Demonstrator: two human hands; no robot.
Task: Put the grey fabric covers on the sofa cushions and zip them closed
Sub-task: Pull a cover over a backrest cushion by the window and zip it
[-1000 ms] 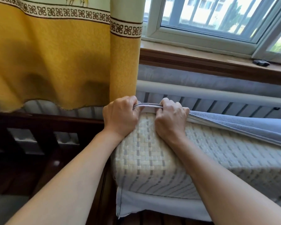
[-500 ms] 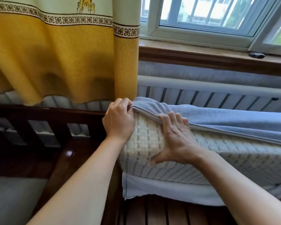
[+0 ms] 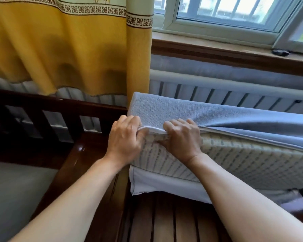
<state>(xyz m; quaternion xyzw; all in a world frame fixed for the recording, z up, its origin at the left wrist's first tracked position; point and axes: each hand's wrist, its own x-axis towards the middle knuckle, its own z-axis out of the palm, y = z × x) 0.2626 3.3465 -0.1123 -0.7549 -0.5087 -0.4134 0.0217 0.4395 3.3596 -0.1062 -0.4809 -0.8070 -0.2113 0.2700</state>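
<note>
In the head view, the cushion [image 3: 226, 159] stands on edge on the slatted wooden sofa frame [image 3: 164, 220], filling the centre and right of the frame, its woven cream side facing the camera. The grey cover [image 3: 217, 117] is drawn over the cushion's top edge and upper left corner; a lower flap of the same cover shows beneath the cushion, so the opening is not yet closed. The left hand [image 3: 125, 138] and the right hand [image 3: 183, 138] sit close together at mid-frame, fingers curled and clamped on the cover's pale open hem. A yellow curtain [image 3: 68, 49] hangs in the upper left, touching the cushion's corner, with a radiator [image 3: 226, 95] and window behind.

The fit looks tight. If the two hands pull unevenly, the corner could slip back off, or the seam could strain. The curtain's edge might also get trapped under the cover. No zip pull is visible, so I cannot tell where closing would start.
</note>
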